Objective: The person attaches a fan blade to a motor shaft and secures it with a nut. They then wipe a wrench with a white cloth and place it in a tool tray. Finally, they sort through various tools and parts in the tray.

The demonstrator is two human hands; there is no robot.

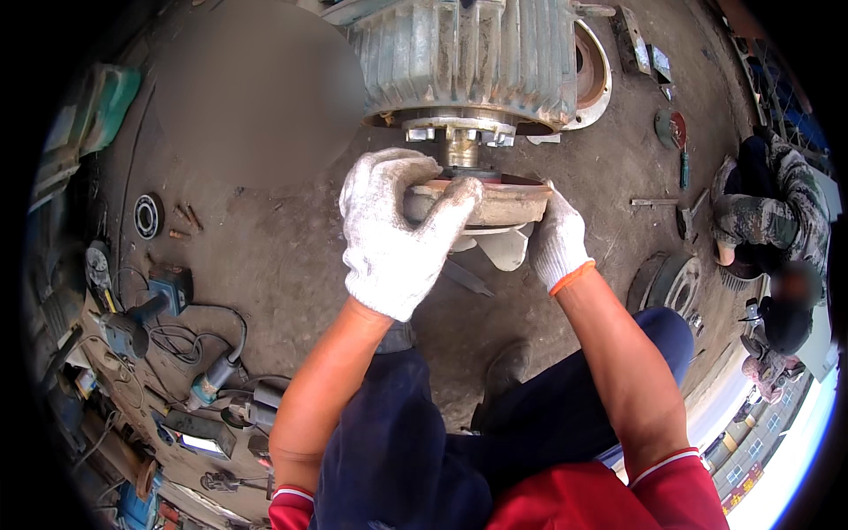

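A large electric motor (459, 57) with a grey-green finned housing stands in front of me, its steel shaft (461, 148) pointing toward me. At the shaft's near end is a round, rusty metal end cover (512, 208) with pale lobes on its near side. My left hand (393, 225), in a white work glove, grips the cover's left side, thumb across its rim. Around the right edge closes my right hand (561, 234), gloved in white with an orange cuff; its fingers are partly hidden. Whether the cover touches the shaft, I cannot tell.
On the left lie a ball bearing (148, 215), several bolts (183, 218) and corded power tools (212, 380). A flanged ring (594, 75) rests behind the motor. To the right are a hammer (691, 215), a round metal part (671, 284) and a crouching co-worker (768, 212).
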